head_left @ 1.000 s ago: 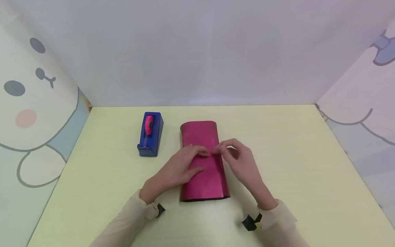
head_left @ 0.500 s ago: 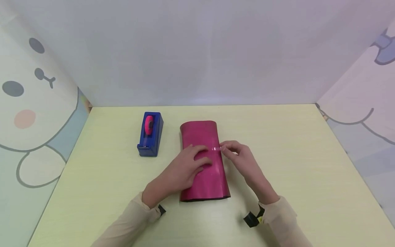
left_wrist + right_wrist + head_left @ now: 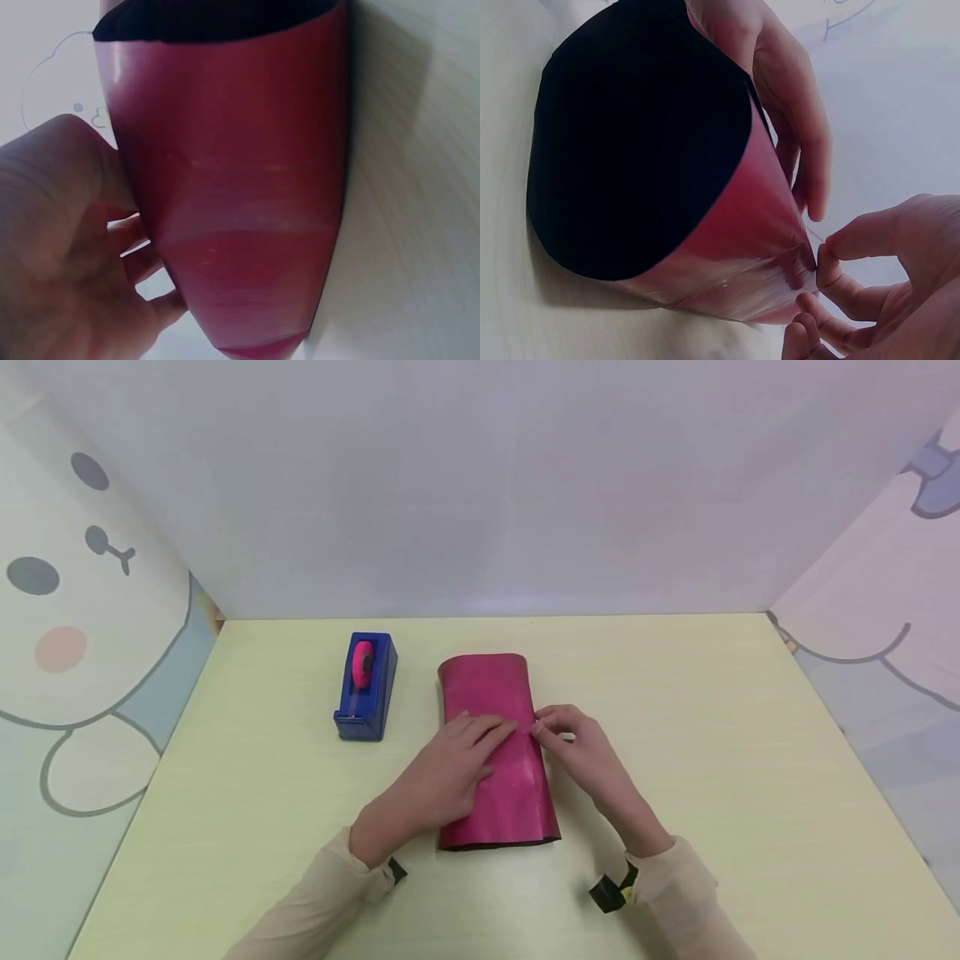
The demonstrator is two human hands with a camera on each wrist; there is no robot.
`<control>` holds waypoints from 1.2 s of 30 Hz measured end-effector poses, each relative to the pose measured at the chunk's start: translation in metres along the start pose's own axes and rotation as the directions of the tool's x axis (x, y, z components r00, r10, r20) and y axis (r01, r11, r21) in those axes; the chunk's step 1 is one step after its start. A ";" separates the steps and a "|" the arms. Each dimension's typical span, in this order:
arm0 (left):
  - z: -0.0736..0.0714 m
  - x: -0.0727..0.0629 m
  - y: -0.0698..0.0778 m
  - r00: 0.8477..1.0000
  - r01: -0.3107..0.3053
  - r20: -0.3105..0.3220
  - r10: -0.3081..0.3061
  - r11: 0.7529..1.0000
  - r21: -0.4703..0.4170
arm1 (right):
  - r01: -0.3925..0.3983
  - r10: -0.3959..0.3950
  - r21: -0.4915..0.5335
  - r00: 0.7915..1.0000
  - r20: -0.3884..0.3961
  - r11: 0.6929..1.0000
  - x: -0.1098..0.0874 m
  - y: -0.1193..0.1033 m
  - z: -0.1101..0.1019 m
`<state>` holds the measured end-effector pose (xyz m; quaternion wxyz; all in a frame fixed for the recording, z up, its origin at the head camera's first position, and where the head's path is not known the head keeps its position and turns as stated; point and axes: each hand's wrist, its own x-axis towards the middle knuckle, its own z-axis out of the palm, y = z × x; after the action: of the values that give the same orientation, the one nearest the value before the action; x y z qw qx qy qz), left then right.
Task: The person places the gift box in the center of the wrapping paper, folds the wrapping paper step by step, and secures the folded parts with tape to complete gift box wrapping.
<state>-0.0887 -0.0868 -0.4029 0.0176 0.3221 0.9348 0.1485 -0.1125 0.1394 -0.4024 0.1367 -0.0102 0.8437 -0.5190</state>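
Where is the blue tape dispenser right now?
In the head view, the blue tape dispenser sits on the table, left of the magenta tube and beyond the left hand.

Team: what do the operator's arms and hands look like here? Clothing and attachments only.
Left hand and right hand: bare, no gloves. Left sleeve and right sleeve: long, plain cream or beige, cuffs at the wrists. A small black block shows by the right cuff, with a yellow patch; a black piece by the left.

Pale table [image 3: 712, 735]; plain back wall [image 3: 495, 493]; cartoon-printed side walls [image 3: 142, 652]
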 end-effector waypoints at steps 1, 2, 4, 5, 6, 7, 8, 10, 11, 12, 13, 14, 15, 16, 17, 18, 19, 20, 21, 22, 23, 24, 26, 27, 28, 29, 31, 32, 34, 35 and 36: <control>0.000 0.000 0.000 1.000 0.002 0.006 -0.002 1.000 0.007 | 0.000 0.000 -0.005 1.000 -0.002 1.000 0.000 0.000 0.000; -0.001 0.000 0.001 1.000 0.002 0.009 -0.002 1.000 0.012 | -0.002 0.002 -0.009 1.000 -0.004 1.000 0.000 0.000 0.001; -0.002 0.000 0.002 1.000 -0.001 0.013 0.000 1.000 0.016 | -0.007 0.007 -0.018 1.000 -0.010 1.000 0.000 0.000 0.001; -0.002 0.000 0.002 1.000 -0.001 0.015 0.001 1.000 0.018 | -0.012 0.012 -0.022 1.000 -0.013 1.000 0.000 -0.001 0.001; -0.003 0.000 0.003 1.000 -0.001 0.017 0.001 1.000 0.016 | -0.017 0.016 -0.025 1.000 -0.016 1.000 0.001 -0.001 0.001; -0.003 0.001 0.003 1.000 -0.002 0.019 0.001 1.000 0.016 | -0.021 0.021 -0.029 1.000 -0.020 0.999 0.001 -0.001 0.001; -0.004 0.001 0.004 1.000 -0.001 0.020 0.000 1.000 0.014 | -0.022 0.021 -0.032 0.999 -0.024 0.999 0.001 -0.001 0.001; -0.005 0.001 0.004 1.000 0.001 0.024 -0.002 1.000 0.010 | -0.021 0.020 -0.038 0.999 -0.034 0.999 0.000 -0.003 0.002; -0.005 0.001 0.004 1.000 0.003 0.025 -0.003 1.000 0.010 | -0.021 0.020 -0.039 0.999 -0.039 0.999 0.000 -0.003 0.002; -0.006 0.001 0.004 1.000 0.002 0.026 -0.002 1.000 0.014 | -0.020 0.018 -0.042 0.999 -0.045 0.999 -0.001 -0.004 0.003; -0.006 0.001 0.004 1.000 0.000 0.025 0.000 1.000 0.020 | -0.020 0.017 -0.043 0.999 -0.052 0.999 -0.001 -0.005 0.003; -0.006 0.002 0.004 1.000 -0.001 0.023 0.000 1.000 0.029 | -0.018 0.015 -0.044 0.998 -0.058 0.999 -0.002 -0.005 0.003; -0.006 0.002 0.004 1.000 -0.002 0.021 0.002 0.999 0.037 | -0.018 0.015 -0.045 0.998 -0.064 0.999 -0.002 -0.005 0.004; -0.006 0.003 0.005 1.000 -0.004 0.020 0.003 0.999 0.047 | -0.019 0.016 -0.045 0.998 -0.068 0.999 -0.003 -0.005 0.004; -0.006 0.003 0.005 1.000 -0.006 0.018 0.005 0.998 0.059 | -0.020 0.017 -0.044 0.997 -0.070 0.999 -0.003 -0.005 0.004; -0.006 0.004 0.005 1.000 -0.007 0.019 0.006 0.997 0.073 | -0.023 0.019 -0.045 0.997 -0.071 0.999 -0.003 -0.004 0.005; -0.006 0.005 0.005 1.000 -0.007 0.020 0.005 0.996 0.086 | -0.027 0.024 -0.042 0.997 -0.071 0.999 -0.002 -0.003 0.005; -0.006 0.005 0.006 1.000 -0.003 0.028 0.000 0.995 0.098 | -0.031 0.028 -0.038 0.997 -0.071 0.999 -0.002 -0.003 0.005; -0.007 0.006 0.007 0.999 -0.001 0.034 -0.003 0.994 0.111 | -0.038 0.036 -0.032 0.997 -0.068 0.999 -0.001 -0.002 0.005; -0.006 0.006 0.007 0.999 -0.001 0.039 -0.004 0.992 0.125 | -0.045 0.044 -0.025 0.997 -0.066 0.999 -0.001 -0.001 0.005; -0.006 0.006 0.008 0.999 -0.002 0.041 -0.004 0.990 0.140 | -0.052 0.051 -0.020 0.997 -0.063 0.998 0.000 0.000 0.005; -0.005 0.006 0.008 0.999 -0.002 0.042 -0.005 0.989 0.147 | -0.061 0.059 -0.017 0.996 -0.062 0.998 0.001 0.001 0.005; -0.004 0.007 0.009 0.999 -0.004 0.036 -0.002 0.988 0.156 | -0.071 0.070 -0.014 0.996 -0.059 0.997 0.001 0.002 0.005; -0.002 0.007 0.009 1.000 -0.009 0.027 0.004 0.987 0.163 | -0.075 0.074 -0.013 0.996 -0.058 0.997 0.002 0.002 0.005; -0.002 0.007 0.009 1.000 -0.012 0.018 0.010 0.986 0.169 | -0.076 0.075 -0.014 0.996 -0.057 0.997 0.002 0.002 0.005; -0.001 0.007 0.010 1.000 -0.015 0.012 0.013 0.985 0.172 | -0.078 0.077 -0.016 0.995 -0.057 0.997 0.002 0.003 0.005; 0.000 0.007 0.011 1.000 -0.017 0.002 0.017 0.983 0.184 | -0.077 0.076 -0.015 0.995 -0.057 0.997 0.002 0.003 0.005; 0.000 0.007 0.011 1.000 -0.018 -0.001 0.018 0.981 0.192 | -0.076 0.075 -0.015 0.995 -0.059 0.997 0.002 0.003 0.005; -0.001 0.007 0.012 1.000 -0.018 -0.004 0.019 0.980 0.200 | -0.073 0.072 -0.016 0.995 -0.062 0.997 0.002 0.002 0.004; -0.001 0.007 0.013 1.000 -0.016 -0.004 0.017 0.980 0.200 | -0.072 0.071 -0.018 0.995 -0.065 0.997 0.002 0.002 0.004; -0.001 0.007 0.013 1.000 -0.014 -0.004 0.015 0.979 0.202 | -0.068 0.066 -0.021 0.995 -0.068 0.997 0.002 0.001 0.004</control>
<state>-0.0866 -0.0729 -0.3975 -0.0189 0.3285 0.9428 0.0541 -0.1132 0.1363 -0.4058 0.1253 0.0341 0.8537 -0.5042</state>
